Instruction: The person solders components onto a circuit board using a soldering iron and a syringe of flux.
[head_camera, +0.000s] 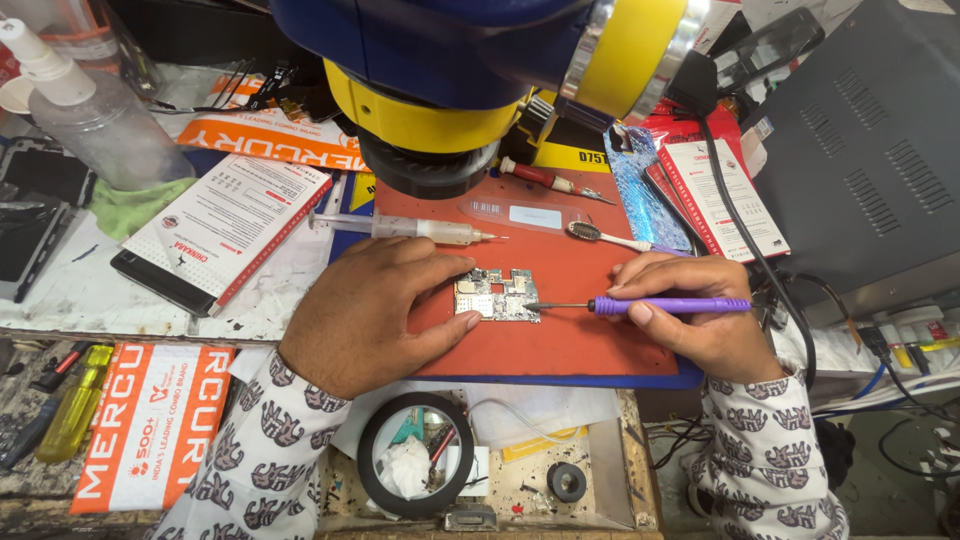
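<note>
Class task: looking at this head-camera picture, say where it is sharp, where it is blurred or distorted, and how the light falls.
Head view: the circuit board and both hands are sharp and evenly lit, with soft shadows on the red mat; the blue and yellow microscope head, close to the lens, is soft and blocks the top; the bench edges bow from wide-angle distortion.

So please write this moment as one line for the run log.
left hand: pressing circuit board | right hand: holding purple tool, tip at board edge | surface: red mat
</note>
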